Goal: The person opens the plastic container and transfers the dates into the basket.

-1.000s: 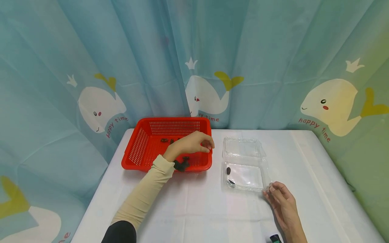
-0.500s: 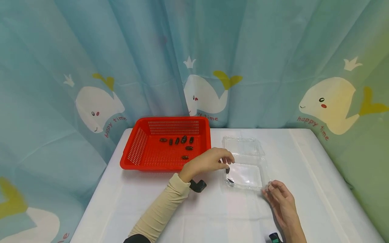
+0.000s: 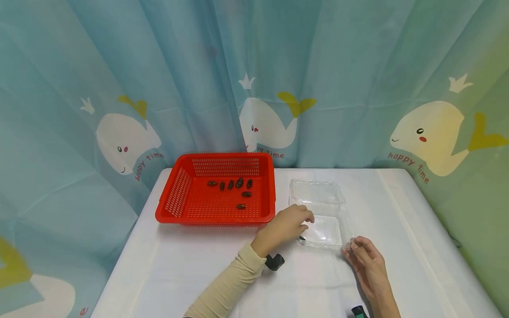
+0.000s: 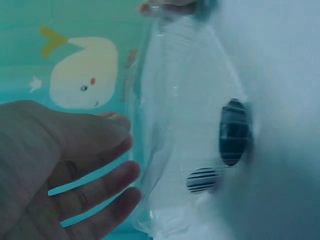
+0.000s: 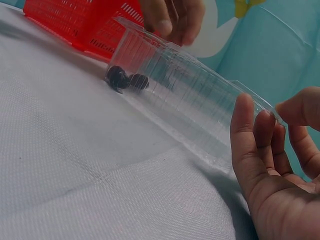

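Note:
A clear plastic clamshell box (image 3: 324, 229) lies on the table with its lid folded back. My left hand (image 3: 287, 225) is over the box's left side, fingers loosely bent. In the left wrist view the fingers of my left hand (image 4: 75, 165) are spread and nothing shows between them and the thumb. Inside the box lie small dark oval pieces resembling dates, one larger-looking piece (image 4: 234, 132) and another, striped-looking piece (image 4: 202, 180); the head view shows only one dark piece (image 3: 301, 238) near the front corner. My right hand (image 3: 367, 260) pinches the box's front right corner.
A red plastic basket (image 3: 169, 219) with slotted walls stands left of the box and holds several similar dark pieces (image 3: 231, 184). White cloth (image 3: 318, 291) covers the table, and a blue whale-print curtain (image 3: 350, 53) hangs behind it.
My left hand has moved right and toward me, from over the basket to over the clear box. The right hand has stayed at the box corner.

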### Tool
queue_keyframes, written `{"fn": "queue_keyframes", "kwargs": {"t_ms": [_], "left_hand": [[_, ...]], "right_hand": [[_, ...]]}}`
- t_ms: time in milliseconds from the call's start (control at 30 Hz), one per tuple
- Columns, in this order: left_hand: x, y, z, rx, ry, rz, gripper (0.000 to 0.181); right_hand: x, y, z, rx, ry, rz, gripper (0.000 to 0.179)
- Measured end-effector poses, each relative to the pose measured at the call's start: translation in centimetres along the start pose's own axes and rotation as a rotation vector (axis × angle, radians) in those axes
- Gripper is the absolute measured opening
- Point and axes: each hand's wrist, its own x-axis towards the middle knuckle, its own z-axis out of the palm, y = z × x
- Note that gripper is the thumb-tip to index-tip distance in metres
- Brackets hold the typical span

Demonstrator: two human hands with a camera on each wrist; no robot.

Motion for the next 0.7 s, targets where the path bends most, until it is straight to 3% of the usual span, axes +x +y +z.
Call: {"fn": "queue_keyframes", "kwargs": {"t_ms": [133,233,400,533,700], "left_hand": [[0.1,0.9,1.1,0.189,-0.003,0.050,0.017],[0.1,1.3,1.5,0.255,-0.016,0.074,0.012],[0.0,1.8,1.3,0.174,-0.080,0.061,0.014],[0.0,1.8,0.9,0.077,-0.159,0.053,0.020],[0.7,1.7,1.0,0.033,-0.268,0.071,0.023]], "right_hand": [[0.0,0.1,0.0,0.005,0.000,-0.003,0.020],[0.1,0.1,-0.1,0.011,-0.003,-0.007,0.020],[0.1,0.1,0.0,0.001,-0.003,-0.005,0.020],[0.1,0.0,0.0,-0.006,-0.004,-0.008,0.020],[0.0,0.1,0.0,-0.016,-0.013,-0.016,0.020]]}}
